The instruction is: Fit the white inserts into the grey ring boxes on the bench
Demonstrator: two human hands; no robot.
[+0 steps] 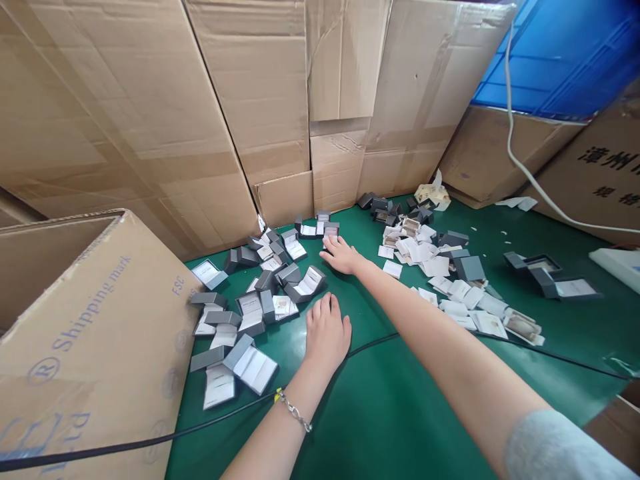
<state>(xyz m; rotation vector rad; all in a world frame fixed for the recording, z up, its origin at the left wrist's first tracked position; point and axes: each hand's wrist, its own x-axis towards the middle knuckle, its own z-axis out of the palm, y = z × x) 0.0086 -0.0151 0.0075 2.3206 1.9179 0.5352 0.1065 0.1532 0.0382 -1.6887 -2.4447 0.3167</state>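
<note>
My right hand (341, 255) reaches to the far middle of the green table, its fingers stretched out over a small grey jewellery box (331, 231) with its lid up. My left hand (327, 333) rests nearer, palm down, fingers extended and holding nothing. Just beyond its fingertips lies an open grey box (306, 283) with a white lining. Several more such boxes are spread to the left, among them an open one (253, 365) near the big carton. Whether my right fingertips press on the box is hard to tell.
A pile of white cards and inserts (435, 265) lies on the right, with grey boxes around it. Further right sits an open grey box (555, 277). A black cable (380, 341) crosses the green table (395, 407). Tall cartons (270, 87) wall the back; an open carton (100, 333) stands left.
</note>
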